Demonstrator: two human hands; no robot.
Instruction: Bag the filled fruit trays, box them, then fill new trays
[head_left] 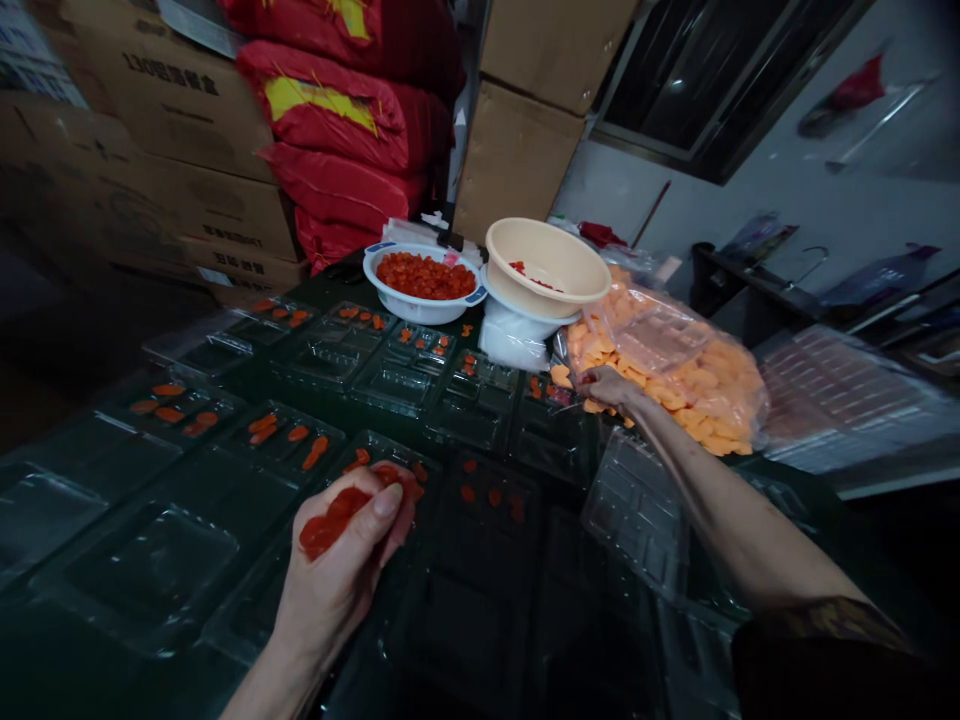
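My left hand is curled around a clump of small, glossy orange-red oval pieces, thumb pressed over them. It hovers at the top of a clear plastic tray with similar pieces in its upper compartments. At the far right of the tray rows, my right hand reaches over another clear tray that has a few red pieces. Its fingers are drawn together; what they hold, if anything, is too dim to make out. Beside this hand lies a large clear bag of pale orange oval pieces.
A white basin heaped with orange-red pieces and a cream bowl with a few stand behind the trays. Rows of clear trays cover the dark green table. Cardboard boxes and red sacks are stacked behind.
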